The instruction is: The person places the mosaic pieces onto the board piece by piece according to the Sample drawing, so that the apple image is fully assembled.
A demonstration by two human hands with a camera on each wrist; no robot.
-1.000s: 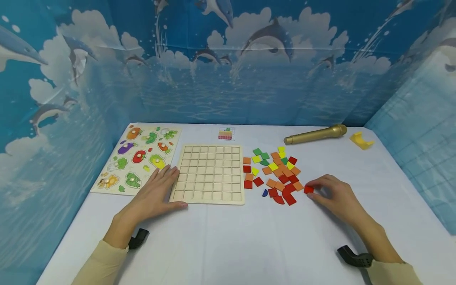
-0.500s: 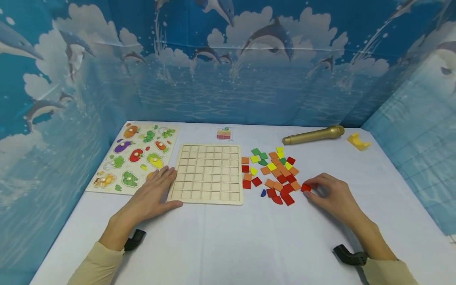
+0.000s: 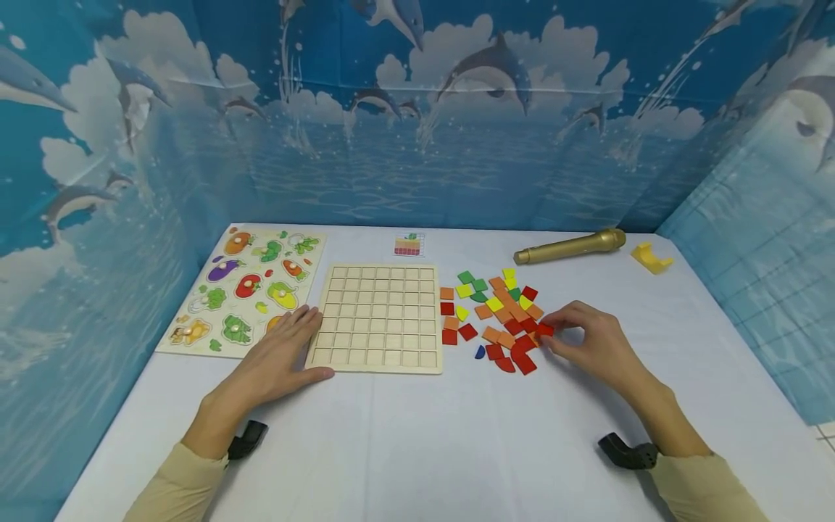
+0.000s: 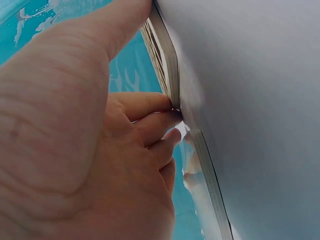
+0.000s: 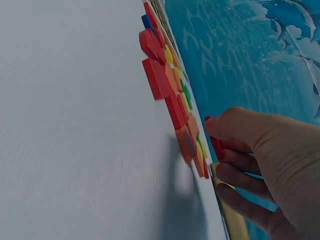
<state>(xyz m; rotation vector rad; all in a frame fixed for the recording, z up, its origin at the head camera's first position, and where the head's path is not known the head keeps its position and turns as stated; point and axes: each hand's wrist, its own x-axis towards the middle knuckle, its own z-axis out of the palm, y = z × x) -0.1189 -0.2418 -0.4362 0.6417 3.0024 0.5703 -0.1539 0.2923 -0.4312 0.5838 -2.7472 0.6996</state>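
The red square tile (image 3: 545, 330) sits pinched between thumb and fingertips of the right hand (image 3: 590, 346), at the right edge of the loose pile of coloured tiles (image 3: 499, 315) and just over the white tablecloth (image 3: 457, 435). To carry it well, the pinch should probably stay on the tile's edges with its face level, lifting clear of the neighbouring orange and red pieces so none get dragged along. The left hand (image 3: 280, 355) lies flat with fingers extended, thumb along the near edge of the wooden grid board (image 3: 378, 319), whose cells are all empty — a steadying press there would likely keep the board from sliding.

The right wrist view shows what the head view cannot: the red tile (image 5: 216, 145) stands on edge in the grip, thumb on one side and curled fingers (image 5: 245, 180) behind. The left wrist view shows the left fingertips (image 4: 165, 117) touching the board's edge (image 4: 167, 65), with a gap beside it.

Further out lie a vegetable peg puzzle (image 3: 251, 290) left of the board, a small pattern card (image 3: 409, 245) behind it, a gold microphone (image 3: 567, 246) and a yellow plastic piece (image 3: 650, 257).
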